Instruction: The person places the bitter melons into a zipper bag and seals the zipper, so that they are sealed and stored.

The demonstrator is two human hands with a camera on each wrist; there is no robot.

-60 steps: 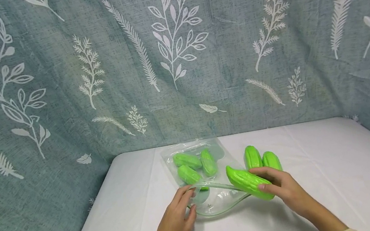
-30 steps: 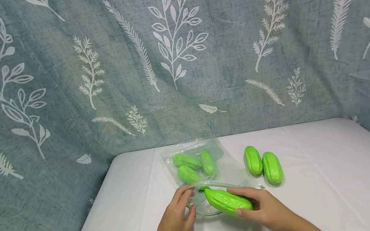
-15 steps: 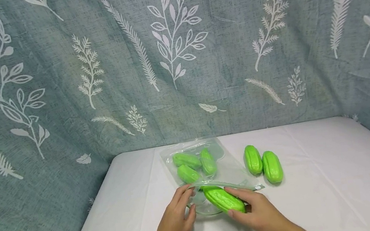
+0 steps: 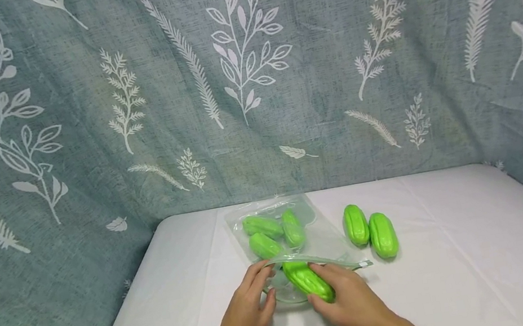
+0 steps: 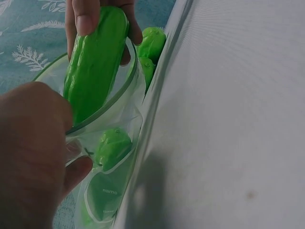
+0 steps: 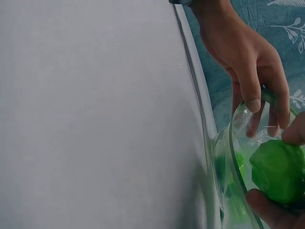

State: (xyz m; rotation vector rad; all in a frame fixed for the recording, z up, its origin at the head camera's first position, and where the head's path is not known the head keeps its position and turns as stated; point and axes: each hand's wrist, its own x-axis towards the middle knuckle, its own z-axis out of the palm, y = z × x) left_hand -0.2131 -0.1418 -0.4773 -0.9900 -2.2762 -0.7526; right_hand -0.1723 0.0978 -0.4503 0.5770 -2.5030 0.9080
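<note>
A clear plastic zip bag [image 4: 324,233] lies on the table with its mouth spread toward me. My left hand [image 4: 248,307] holds the left end of the mouth, thumb and fingers at the rim. My right hand [image 4: 349,297] grips a bright green, ridged cucumber [image 4: 308,282], perhaps a toy one. Its far end is within the bag opening, as the left wrist view also shows that cucumber [image 5: 97,67] slanting past the rim. Deeper in the bag lie several more cucumbers [image 4: 265,245], seen through the film.
Two loose cucumbers [image 4: 356,225] [image 4: 383,235] lie side by side right of the bag. A white slider [image 4: 364,264] sits at the right end of the bag's zip. A patterned blue-green curtain [image 4: 249,85] hangs behind the white table [image 4: 463,268].
My right hand has carried the cucumber leftward from beside the bag into its mouth. My left hand has stayed at the rim.
</note>
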